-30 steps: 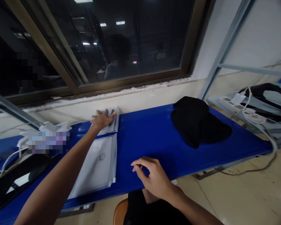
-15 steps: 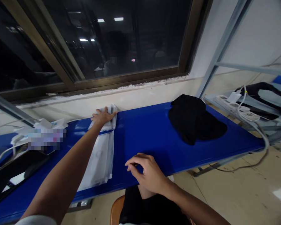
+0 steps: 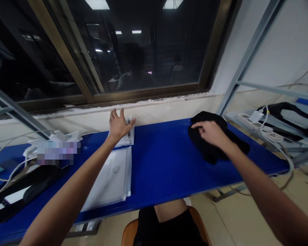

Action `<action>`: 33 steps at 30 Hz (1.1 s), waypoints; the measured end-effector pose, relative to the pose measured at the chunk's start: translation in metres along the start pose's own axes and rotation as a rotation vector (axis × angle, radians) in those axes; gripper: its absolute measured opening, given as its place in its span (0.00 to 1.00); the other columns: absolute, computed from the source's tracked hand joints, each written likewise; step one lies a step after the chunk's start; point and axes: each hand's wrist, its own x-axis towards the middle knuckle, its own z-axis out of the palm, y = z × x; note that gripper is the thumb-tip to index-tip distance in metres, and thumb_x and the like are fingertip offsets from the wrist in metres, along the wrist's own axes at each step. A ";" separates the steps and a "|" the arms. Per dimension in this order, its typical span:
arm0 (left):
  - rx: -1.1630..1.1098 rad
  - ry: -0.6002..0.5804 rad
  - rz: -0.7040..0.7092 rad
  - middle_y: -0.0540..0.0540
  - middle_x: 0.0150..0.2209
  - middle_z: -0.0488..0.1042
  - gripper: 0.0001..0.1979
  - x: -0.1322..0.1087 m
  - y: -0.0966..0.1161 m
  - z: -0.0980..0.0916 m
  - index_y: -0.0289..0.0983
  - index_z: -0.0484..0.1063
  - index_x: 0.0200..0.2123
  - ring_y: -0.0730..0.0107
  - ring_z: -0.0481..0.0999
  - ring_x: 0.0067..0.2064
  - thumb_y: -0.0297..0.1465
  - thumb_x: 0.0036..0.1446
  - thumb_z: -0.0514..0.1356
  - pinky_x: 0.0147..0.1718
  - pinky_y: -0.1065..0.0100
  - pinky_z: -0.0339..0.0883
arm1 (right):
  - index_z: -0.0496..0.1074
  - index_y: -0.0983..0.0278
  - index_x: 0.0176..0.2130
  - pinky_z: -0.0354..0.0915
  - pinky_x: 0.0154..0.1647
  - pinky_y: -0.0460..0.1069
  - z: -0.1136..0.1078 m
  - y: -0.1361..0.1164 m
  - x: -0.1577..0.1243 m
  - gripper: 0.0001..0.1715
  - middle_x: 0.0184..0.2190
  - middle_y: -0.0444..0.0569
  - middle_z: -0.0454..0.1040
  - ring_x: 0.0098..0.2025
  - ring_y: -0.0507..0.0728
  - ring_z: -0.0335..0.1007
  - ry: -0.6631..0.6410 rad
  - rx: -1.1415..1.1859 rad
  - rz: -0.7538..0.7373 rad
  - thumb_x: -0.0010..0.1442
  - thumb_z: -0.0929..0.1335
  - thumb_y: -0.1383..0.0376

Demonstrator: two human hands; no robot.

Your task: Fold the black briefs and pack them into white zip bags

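Note:
My left hand [image 3: 118, 125] is raised with its fingers spread, just over a small stack of clear plastic bags [image 3: 129, 137] by the wall. Nearer me lies a larger stack of clear zip bags [image 3: 115, 179], partly covered by my left forearm. At the right, my right hand [image 3: 210, 133] is over a crumpled black cloth item [image 3: 207, 153], index finger stretched out and the other fingers loosely bent. Whether it touches the fabric I cannot tell. Nothing shows in either hand.
Both stacks and the cloth lie on a blue tabletop [image 3: 159, 167] below a dark window. White plugs and cables [image 3: 58, 136] sit at the left with a black glossy object [image 3: 17, 198]. A power strip [image 3: 251, 121] and cable hang near the right edge. Metal posts [image 3: 248, 58] flank the table.
My right hand has moved from the table's front edge up and right to the black cloth. My left hand has lifted off the small bag stack. The view has shifted slightly.

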 end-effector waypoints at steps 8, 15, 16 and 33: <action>-0.350 -0.145 0.368 0.39 0.47 0.77 0.10 -0.040 0.029 -0.004 0.38 0.80 0.40 0.54 0.75 0.53 0.28 0.57 0.59 0.57 0.52 0.70 | 0.79 0.65 0.32 0.63 0.38 0.48 -0.022 0.071 0.074 0.06 0.30 0.49 0.79 0.34 0.56 0.72 -0.165 -0.142 -0.063 0.51 0.75 0.73; -0.890 -0.300 0.587 0.37 0.60 0.73 0.26 -0.049 0.091 -0.053 0.40 0.71 0.59 0.56 0.76 0.58 0.38 0.59 0.66 0.56 0.55 0.72 | 0.76 0.62 0.40 0.63 0.34 0.48 -0.094 -0.027 0.045 0.09 0.31 0.45 0.78 0.29 0.53 0.70 0.146 0.163 -0.496 0.62 0.72 0.60; -0.971 -0.296 0.614 0.37 0.62 0.71 0.32 -0.048 0.104 -0.062 0.41 0.67 0.63 0.55 0.73 0.62 0.40 0.57 0.69 0.58 0.54 0.69 | 0.76 0.61 0.40 0.64 0.34 0.47 -0.103 -0.049 0.040 0.09 0.32 0.44 0.79 0.30 0.53 0.71 0.111 0.223 -0.554 0.63 0.71 0.59; -1.153 -0.577 0.264 0.45 0.36 0.82 0.14 -0.045 0.088 -0.148 0.35 0.81 0.34 0.59 0.81 0.42 0.35 0.44 0.76 0.47 0.61 0.72 | 0.65 0.54 0.53 0.70 0.31 0.46 -0.109 -0.146 0.030 0.29 0.41 0.43 0.78 0.35 0.53 0.75 -0.286 1.090 -0.434 0.55 0.76 0.61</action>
